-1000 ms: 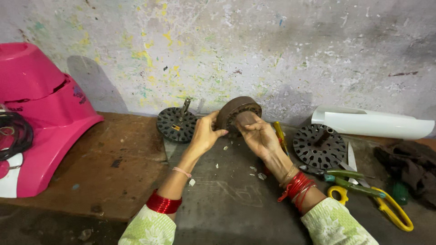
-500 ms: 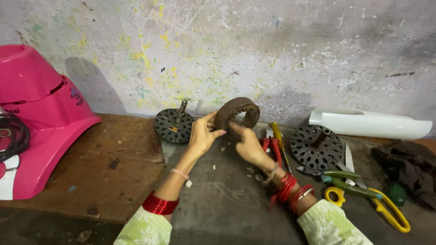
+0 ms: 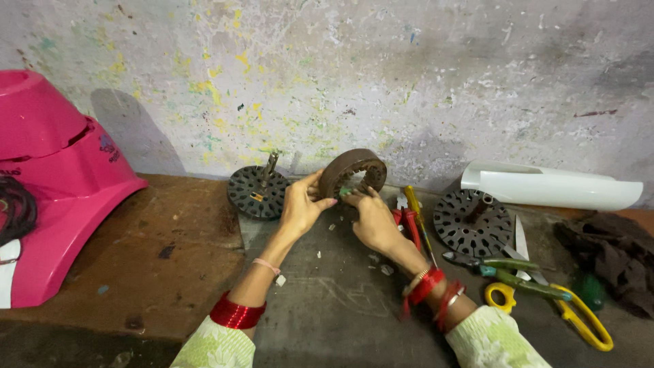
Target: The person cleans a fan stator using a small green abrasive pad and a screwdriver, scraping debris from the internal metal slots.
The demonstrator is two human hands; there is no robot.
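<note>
A rusty brown metal ring [image 3: 351, 170], like a motor stator, stands tilted on edge near the wall. My left hand [image 3: 300, 204] grips its left rim with thumb and fingers. My right hand [image 3: 371, 218] holds its lower right side, fingertips at the inner slots by a small green bit. Both wrists wear red bangles.
A black slotted disc with a shaft [image 3: 257, 191] lies left of the ring, another black disc [image 3: 472, 222] to the right. Red-handled tools and a yellow screwdriver [image 3: 415, 218], pliers [image 3: 504, 269], yellow scissors [image 3: 572, 313], a white cover [image 3: 552, 187], dark cloth [image 3: 610, 255], a pink housing [image 3: 54, 184].
Both hands have turned and lowered the ring slightly toward the bench. My right hand has shifted from the ring's right side to its lower inner edge.
</note>
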